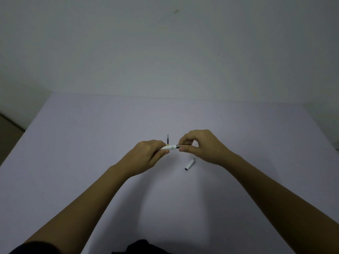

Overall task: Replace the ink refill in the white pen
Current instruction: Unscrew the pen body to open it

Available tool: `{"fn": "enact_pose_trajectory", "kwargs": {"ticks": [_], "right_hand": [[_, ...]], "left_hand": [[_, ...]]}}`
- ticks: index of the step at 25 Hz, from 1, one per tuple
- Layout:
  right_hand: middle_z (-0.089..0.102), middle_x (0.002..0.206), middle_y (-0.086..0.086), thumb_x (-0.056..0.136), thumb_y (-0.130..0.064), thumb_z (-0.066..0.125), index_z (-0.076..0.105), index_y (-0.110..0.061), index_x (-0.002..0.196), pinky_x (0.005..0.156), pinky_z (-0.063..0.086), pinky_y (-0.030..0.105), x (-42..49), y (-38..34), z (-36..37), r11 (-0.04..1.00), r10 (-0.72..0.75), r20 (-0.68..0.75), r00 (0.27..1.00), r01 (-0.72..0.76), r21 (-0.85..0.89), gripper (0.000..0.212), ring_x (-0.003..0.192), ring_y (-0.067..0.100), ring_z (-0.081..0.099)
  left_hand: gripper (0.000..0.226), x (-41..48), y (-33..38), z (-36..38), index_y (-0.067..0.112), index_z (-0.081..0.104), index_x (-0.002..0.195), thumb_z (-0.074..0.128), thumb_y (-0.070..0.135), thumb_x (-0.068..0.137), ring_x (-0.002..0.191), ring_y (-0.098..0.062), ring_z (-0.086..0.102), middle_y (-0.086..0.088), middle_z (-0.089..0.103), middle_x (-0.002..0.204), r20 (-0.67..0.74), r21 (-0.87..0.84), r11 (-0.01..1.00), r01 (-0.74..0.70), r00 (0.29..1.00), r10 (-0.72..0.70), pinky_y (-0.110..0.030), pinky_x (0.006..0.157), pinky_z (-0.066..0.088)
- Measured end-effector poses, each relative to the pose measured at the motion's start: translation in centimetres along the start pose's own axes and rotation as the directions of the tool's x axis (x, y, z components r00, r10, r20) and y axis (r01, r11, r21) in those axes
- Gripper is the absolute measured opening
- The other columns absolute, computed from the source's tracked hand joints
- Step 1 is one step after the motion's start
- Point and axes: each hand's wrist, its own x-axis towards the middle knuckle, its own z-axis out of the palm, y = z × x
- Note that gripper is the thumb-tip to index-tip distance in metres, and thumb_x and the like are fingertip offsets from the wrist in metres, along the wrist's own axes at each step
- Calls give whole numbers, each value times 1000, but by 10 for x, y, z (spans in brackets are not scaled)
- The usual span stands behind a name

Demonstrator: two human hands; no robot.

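My left hand (149, 153) grips the white pen barrel (169, 147), which lies horizontally above the pale table (91, 143). At the barrel's right end, my right hand (199, 145) pinches a thin refill (186, 144) between thumb and forefinger; most of it is hidden by the fingers. A second dark refill (167, 139) with a yellow band lies on the table just behind the barrel, pointing away from me. The white pen cap (190, 164) lies on the table below my right hand.
A plain white wall rises behind the table's far edge (174, 97). The table's left edge (23, 132) runs diagonally, with floor beyond it. A dark garment (139, 247) shows at the bottom.
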Motion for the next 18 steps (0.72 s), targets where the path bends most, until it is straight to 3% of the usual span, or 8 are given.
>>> {"fn": "enact_pose_trajectory", "kwargs": {"ticks": [3,5,7,10,12,14,16,18], "right_hand": [[65,90,-10,80,-37,68,65,-22,101,73,42,11,-1,2,-2,997,64,12,998,-65,34,26,83,1,57],[70,86,0,88,-40,55,67,-20,102,62,40,15,-1,3,-1,990,139,49,989,-140,17,27,70,4,56],[70,71,1,90,-35,54,73,-17,86,51,36,22,0,4,0,992,124,32,992,-123,-27,26,55,8,51],[70,77,-7,81,-24,69,72,-20,84,68,44,14,-1,2,0,996,67,-41,997,-64,67,7,72,6,60],[66,82,-15,77,-23,73,70,-23,93,75,44,6,-2,1,-2,994,40,-36,999,-36,105,17,79,-1,60],[68,93,-11,80,-32,69,66,-24,105,80,46,11,-1,2,-2,995,72,4,997,-72,65,26,86,1,61],[74,93,2,88,-38,56,69,-22,100,70,48,25,1,2,-2,992,124,31,992,-124,4,24,73,11,62],[74,78,0,90,-33,56,71,-19,85,60,44,26,2,2,-2,995,101,11,995,-101,-10,21,59,11,56]], "left_hand": [[22,0,0,0,13,59,89,47,31,94,53,-4,40,8,47,66,4,-4,1000,8,1000,-8,-12,53,26],[22,-1,-1,1,14,59,89,46,32,94,54,-3,41,8,47,67,8,-5,1000,6,1000,-6,-13,53,26],[22,-1,-1,3,13,59,89,46,31,94,54,-5,41,7,48,67,14,-3,1000,11,1000,-11,-13,53,27],[23,-1,0,4,12,57,84,48,30,94,53,-5,39,9,45,63,0,-19,1000,19,1000,-19,-13,51,29],[23,0,0,3,12,57,83,48,30,94,53,-4,38,9,44,62,-4,-23,999,23,1000,-23,-12,51,30],[23,0,0,2,14,56,82,48,31,94,53,-5,39,11,44,61,-6,-32,999,27,1000,-27,-13,51,31],[21,0,-1,1,18,53,79,47,32,94,53,-5,40,13,41,58,-10,-42,999,25,1000,-26,-13,52,32],[22,1,-1,1,17,55,81,47,32,94,53,-6,40,12,41,60,-10,-36,999,27,1000,-27,-14,51,30]]}}
